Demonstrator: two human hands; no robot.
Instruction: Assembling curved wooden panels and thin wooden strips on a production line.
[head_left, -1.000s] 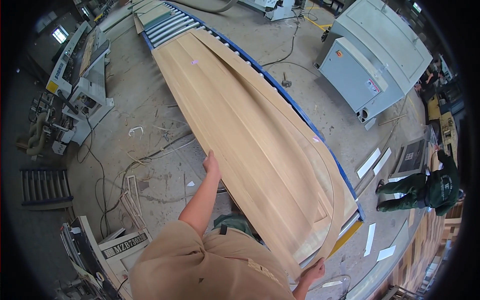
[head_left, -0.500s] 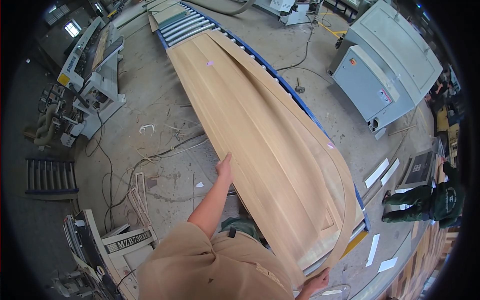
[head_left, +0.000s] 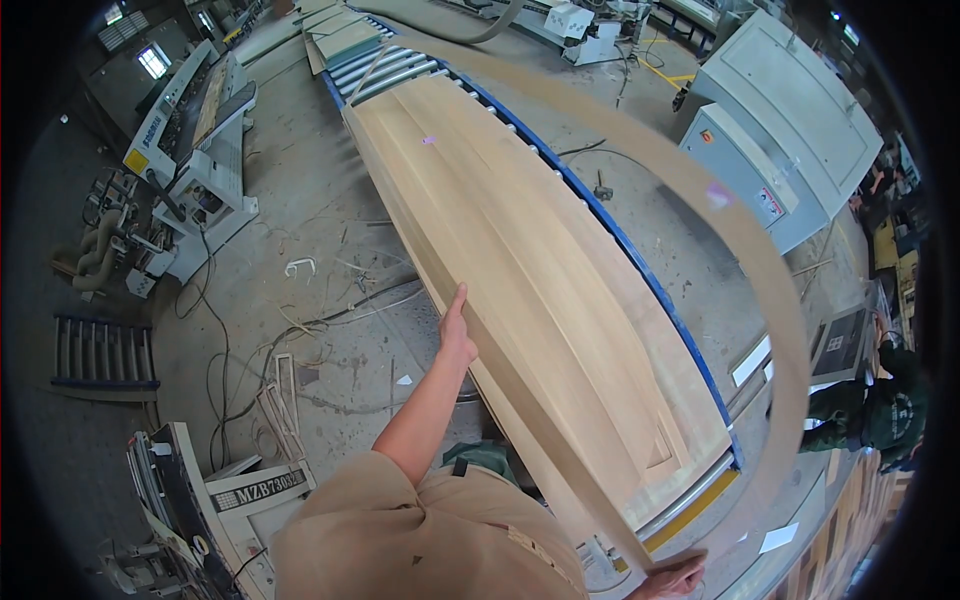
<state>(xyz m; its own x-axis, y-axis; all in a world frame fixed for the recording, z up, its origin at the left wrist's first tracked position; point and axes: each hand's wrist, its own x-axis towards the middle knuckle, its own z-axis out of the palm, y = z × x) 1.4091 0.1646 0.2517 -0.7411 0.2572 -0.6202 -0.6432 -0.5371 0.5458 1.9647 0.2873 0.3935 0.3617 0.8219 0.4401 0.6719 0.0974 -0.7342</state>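
1. Holding a thin, pale-brown wooden frame (head_left: 785, 300) at its near corner, your right hand (head_left: 677, 578) is closed on the wood. The far-right side shows as a broad, motion-blurred arc.
2. Your left hand (head_left: 457, 335) touches the frame's left strip, one digit laid along it; the rest is hidden, so cannot tell whether it is wrapped around.
3. Frame stands tilted, its right side clear of the long wood panel (head_left: 520, 260), which lies on a roller conveyor (head_left: 410, 78): bright metal cylinders, blue rail.
4. Panel: blond, straight lengthwise grain, lengthwise bands, small rectangular outline near its lower right corner. Edges bow through the fisheye.
5. Floor: scuffed grey, with thin wood scraps and dark cables.
6. Labels: small pink-purple tag (head_left: 430, 141) on the panel, another on the frame, smeared. White sticker (head_left: 770, 203) on the grey cabinet (head_left: 745, 165), too small to read.
7. At your lower left, a white sign (head_left: 258, 487) in bold dark characters. Pale print on a co-worker's dark green top (head_left: 900, 412), unreadable.
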